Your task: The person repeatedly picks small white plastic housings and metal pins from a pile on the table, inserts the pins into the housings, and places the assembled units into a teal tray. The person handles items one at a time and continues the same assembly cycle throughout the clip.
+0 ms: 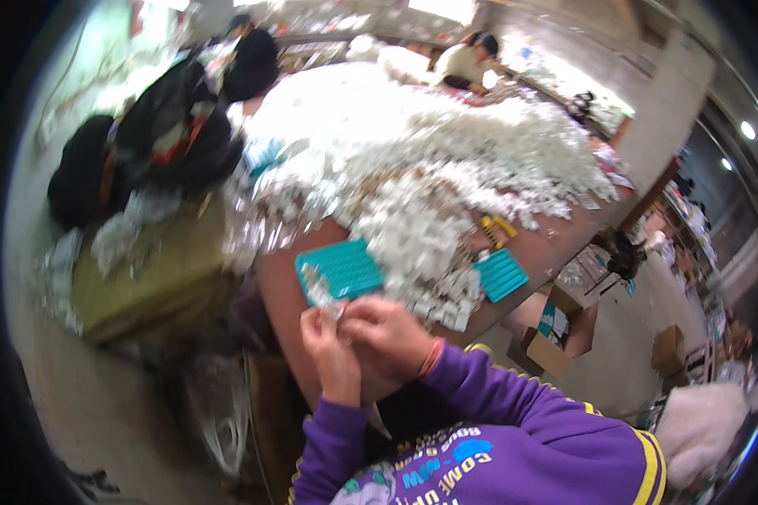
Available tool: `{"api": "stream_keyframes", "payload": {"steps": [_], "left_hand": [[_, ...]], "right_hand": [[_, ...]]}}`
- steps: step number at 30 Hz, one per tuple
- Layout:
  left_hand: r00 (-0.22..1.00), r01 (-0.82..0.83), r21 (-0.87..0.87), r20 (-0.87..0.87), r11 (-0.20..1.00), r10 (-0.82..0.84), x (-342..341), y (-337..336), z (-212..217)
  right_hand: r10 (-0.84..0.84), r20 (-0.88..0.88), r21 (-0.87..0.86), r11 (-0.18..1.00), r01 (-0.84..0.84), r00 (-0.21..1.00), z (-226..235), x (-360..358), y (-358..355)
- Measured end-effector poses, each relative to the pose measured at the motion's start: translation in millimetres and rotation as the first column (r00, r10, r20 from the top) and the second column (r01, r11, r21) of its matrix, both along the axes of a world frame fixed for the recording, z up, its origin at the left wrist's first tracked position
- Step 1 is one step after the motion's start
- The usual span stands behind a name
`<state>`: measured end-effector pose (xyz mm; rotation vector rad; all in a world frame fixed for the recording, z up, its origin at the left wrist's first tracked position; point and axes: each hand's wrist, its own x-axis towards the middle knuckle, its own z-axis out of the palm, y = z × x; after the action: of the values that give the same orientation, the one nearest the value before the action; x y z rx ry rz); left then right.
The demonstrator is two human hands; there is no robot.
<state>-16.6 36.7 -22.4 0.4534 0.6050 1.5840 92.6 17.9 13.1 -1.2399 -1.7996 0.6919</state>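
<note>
While both hands [358, 337] pinch one small clear packet [338, 313], fingers closed, a teal tray [345, 268] lies just beyond.

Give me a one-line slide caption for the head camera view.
Both hands, left hand and right hand, pinch a small clear packet beside a teal tray and white heap.

One head-worn fisheye looks steeply down, close over the table [556, 244].

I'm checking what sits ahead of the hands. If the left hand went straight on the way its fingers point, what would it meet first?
Probably the teal ridged tray: the left hand points up the picture, away from the body, and the tray lies just beyond its fingers. Depth is unclear, so it could pass above it.
</note>
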Motion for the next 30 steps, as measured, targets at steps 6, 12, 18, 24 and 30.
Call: {"api": "stream_keyframes", "payload": {"steps": [6,12,18,24,30], "left_hand": [[0.978,-0.128,-0.122,0.15,0.984,0.146,-5.9,-2.5,-14.8],[0.964,-0.094,-0.11,0.238,0.989,0.118,-7.2,-3.1,-9.9],[0.965,-0.058,-0.092,0.252,0.994,0.079,-6.8,-0.3,-11.5],[0.957,0.031,-0.066,0.29,0.997,-0.01,-9.8,0.0,-8.9],[0.973,0.04,-0.046,0.228,0.998,-0.029,-12.9,-4.5,-3.8]], "right_hand": [[-0.094,0.039,0.006,0.996,0.094,0.995,18.0,24.4,11.9],[-0.178,0.241,0.162,0.977,0.142,0.954,21.1,25.4,38.9],[-0.222,0.354,0.376,0.923,0.079,0.909,-5.3,3.1,96.9],[-0.279,0.762,0.425,0.896,-0.126,0.585,-14.8,-5.1,137.7],[-0.141,0.521,0.297,0.954,-0.024,0.842,-15.1,-11.4,127.2]]}}
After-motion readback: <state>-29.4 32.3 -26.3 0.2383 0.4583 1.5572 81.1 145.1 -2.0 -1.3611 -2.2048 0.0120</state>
